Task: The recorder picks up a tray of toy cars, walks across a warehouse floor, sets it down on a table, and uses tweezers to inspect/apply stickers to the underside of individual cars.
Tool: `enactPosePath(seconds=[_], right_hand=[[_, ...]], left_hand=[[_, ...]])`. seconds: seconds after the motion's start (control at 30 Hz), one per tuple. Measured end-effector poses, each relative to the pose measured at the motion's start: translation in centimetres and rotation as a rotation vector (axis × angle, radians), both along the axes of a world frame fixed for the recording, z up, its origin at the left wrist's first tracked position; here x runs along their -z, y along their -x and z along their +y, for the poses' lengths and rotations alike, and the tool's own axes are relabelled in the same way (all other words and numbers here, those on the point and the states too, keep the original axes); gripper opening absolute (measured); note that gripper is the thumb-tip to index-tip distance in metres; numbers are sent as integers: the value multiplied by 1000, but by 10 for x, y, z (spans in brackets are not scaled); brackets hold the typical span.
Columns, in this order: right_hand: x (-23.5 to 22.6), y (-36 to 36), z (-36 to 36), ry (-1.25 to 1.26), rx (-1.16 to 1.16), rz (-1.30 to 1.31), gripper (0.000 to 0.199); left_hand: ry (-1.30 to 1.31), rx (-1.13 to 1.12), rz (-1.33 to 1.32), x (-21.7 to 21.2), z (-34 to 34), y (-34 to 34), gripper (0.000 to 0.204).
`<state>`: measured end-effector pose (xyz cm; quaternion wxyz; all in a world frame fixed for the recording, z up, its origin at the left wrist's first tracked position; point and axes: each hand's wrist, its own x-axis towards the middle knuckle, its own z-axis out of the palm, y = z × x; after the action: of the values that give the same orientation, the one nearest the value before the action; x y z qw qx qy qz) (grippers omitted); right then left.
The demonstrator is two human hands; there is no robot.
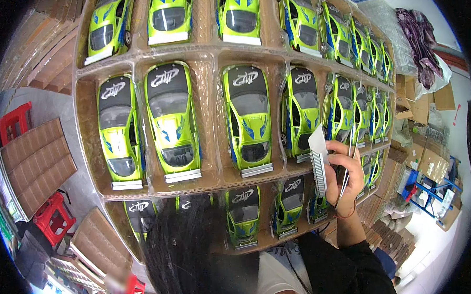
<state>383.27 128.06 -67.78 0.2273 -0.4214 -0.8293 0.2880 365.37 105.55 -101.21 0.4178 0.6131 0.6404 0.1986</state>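
In the head view, my right hand is closed on a sheet and thin metal tweezers, fingers curled with little room between them; of my left hand's grip I cannot tell. The sheet stands on edge at my fingertips, its pale side toward me and dark stripes along its left edge, while the tweezers slant up through my fingers. Both are over the lower right of the tray, in front of the cars there, though whether the sheet touches one I cannot tell. The cars are lime green with blue marks, parted in three rows; in the middle row their black ends with white lettering point away from me and their white spoilers toward me. Dark hair covers part of the nearest row. A red string circles my wrist above a black sleeve, and red stools stand off to the left
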Motion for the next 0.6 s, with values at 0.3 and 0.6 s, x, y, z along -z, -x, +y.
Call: enactPosePath(seconds=[0.3,0.6], right_hand=[[-25,2,7,-14,-51,-11,27],[-22,2,-10,-163,-55,72,26]], left_hand=[[34,40,10,-41,-10,37,40],[39,259,-45,-42,-7,55,43]])
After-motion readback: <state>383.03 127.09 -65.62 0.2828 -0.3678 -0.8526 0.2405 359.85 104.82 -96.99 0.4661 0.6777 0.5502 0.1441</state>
